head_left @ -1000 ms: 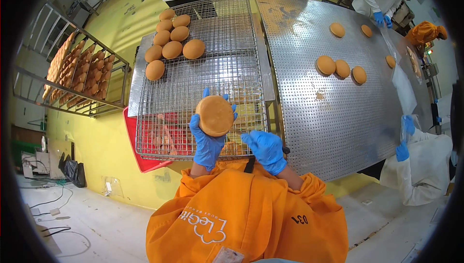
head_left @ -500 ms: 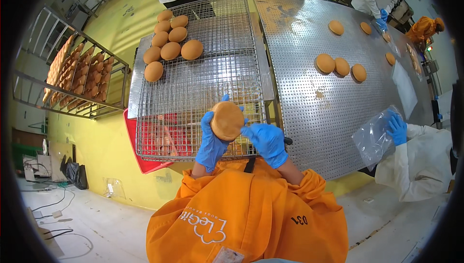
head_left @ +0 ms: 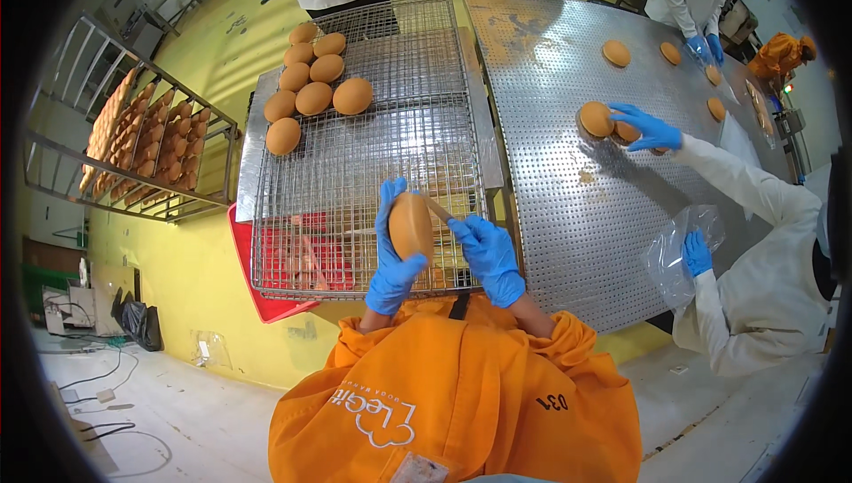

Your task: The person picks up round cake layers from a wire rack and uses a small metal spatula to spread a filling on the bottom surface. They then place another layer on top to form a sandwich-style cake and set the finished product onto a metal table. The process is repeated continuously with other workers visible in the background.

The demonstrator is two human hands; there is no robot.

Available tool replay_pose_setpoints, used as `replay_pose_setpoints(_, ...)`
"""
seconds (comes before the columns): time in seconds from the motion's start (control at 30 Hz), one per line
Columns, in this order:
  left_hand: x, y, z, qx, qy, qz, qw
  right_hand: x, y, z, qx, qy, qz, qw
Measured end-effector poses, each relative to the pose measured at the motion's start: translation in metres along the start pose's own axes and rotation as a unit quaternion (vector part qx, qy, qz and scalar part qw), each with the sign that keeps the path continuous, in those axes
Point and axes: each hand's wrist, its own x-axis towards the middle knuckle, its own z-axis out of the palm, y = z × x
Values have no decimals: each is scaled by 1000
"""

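Note:
My left hand [head_left: 391, 261] is wrapped round a round, golden-brown bun [head_left: 411, 227], tilted nearly on edge above the wire rack [head_left: 355, 188]. In my right hand [head_left: 491, 259] is a knife with a thin flat blade [head_left: 438, 210]. Its tip reaches the bun's upper right side; whether it is inside the bun I cannot tell. My fingers cover the knife's handle. Both hands wear blue gloves. Several similar buns [head_left: 314, 98] lie on the far left part of the rack.
To the right, a perforated metal table [head_left: 555, 226] bears more buns [head_left: 616, 53]. A co-worker's gloved hand [head_left: 652, 128] reaches over it, the other holding a clear plastic bag [head_left: 666, 248]. A red crate [head_left: 244, 248] sits below the rack. A trolley [head_left: 133, 195] with loaded trays stands left.
The bun has turned from facing upward to nearly on edge. My right hand has shifted slightly left and up, with the blade now showing. The co-worker's hand has come over the table's buns.

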Motion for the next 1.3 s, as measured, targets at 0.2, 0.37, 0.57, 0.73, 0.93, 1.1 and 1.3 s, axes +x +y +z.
replay_pose_setpoints(0.2, -2, 41, 19, -251, -134, -215, 934, -16, -4, -2, -127, 124, -327, 928)
replay_pose_setpoints(0.37, -5, 18, 13, -73, -140, -110, 981, -8, -1, -7, -17, 78, -86, 993)
replay_pose_setpoints(0.57, 0, 25, 4, -106, -136, -142, 975, -8, 7, -12, -111, 60, -94, 988)
replay_pose_setpoints(0.73, 1, 15, -8, -68, -54, -157, 984, -6, 54, 8, 234, 34, 85, 968)
replay_pose_setpoints(0.93, -6, -12, -2, 314, -226, -90, 918, -5, 85, 3, 406, -46, 202, 890)
replay_pose_setpoints(1.1, 86, 11, -61, 259, -237, -233, 907, 24, 106, -55, 599, 84, 261, 752)
replay_pose_setpoints(1.3, 236, 23, -184, 731, 212, -78, 644, 20, 116, -74, 556, 120, 265, 779)
